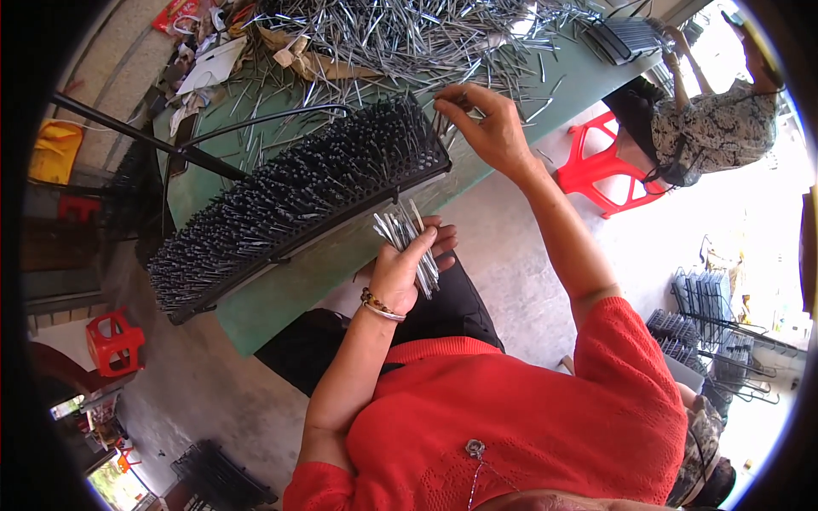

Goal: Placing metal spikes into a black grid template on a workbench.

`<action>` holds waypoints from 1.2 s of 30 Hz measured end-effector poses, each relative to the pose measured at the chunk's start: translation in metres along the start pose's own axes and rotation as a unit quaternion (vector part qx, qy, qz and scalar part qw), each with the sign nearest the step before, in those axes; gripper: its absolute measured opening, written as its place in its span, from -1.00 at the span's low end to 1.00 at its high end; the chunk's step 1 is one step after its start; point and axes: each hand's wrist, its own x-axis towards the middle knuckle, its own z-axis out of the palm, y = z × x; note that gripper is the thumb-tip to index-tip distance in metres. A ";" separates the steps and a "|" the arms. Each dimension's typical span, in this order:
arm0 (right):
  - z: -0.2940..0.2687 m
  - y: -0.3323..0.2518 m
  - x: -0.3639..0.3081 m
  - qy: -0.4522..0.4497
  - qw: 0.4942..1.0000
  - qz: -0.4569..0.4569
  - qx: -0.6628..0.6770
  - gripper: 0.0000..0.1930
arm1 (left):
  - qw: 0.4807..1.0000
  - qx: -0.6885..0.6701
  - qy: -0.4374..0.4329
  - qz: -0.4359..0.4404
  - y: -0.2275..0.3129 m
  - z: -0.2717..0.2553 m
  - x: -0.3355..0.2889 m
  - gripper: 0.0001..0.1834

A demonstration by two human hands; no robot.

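Note:
My left hand [399, 271] is closed around a bundle of thin silvery metal rods [396, 228], which fan out past the thumb and below the palm. Just above it runs a long black rack [290, 183], densely filled with upright thin rods with dark tips. At the rack's right end my right hand [490, 123] is in a pinch, fingertips over the last rows. A thin rod seems to be between them, partly lost against the rack.
A large heap of loose metal rods [409, 38] covers the far side of the green table [243, 328]. Beyond the table's right end, another person [711, 128] handles a similar rack [626, 41] beside a red stool [596, 162]. More racks [703, 332] stand at right.

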 end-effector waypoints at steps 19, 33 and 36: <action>0.002 0.002 -0.009 -0.045 0.992 -0.100 -0.062 -0.82 | 1.000 -0.005 -0.005 -0.011 -0.001 0.001 -0.002 -0.73; 0.048 -0.018 -0.002 0.043 0.985 -0.165 -0.003 -0.79 | 0.999 0.041 -0.022 -0.017 -0.001 -0.010 -0.006 -0.75; 0.050 -0.021 0.000 0.049 0.981 -0.188 -0.013 -0.79 | 0.998 0.054 -0.004 -0.017 -0.003 -0.016 -0.006 -0.78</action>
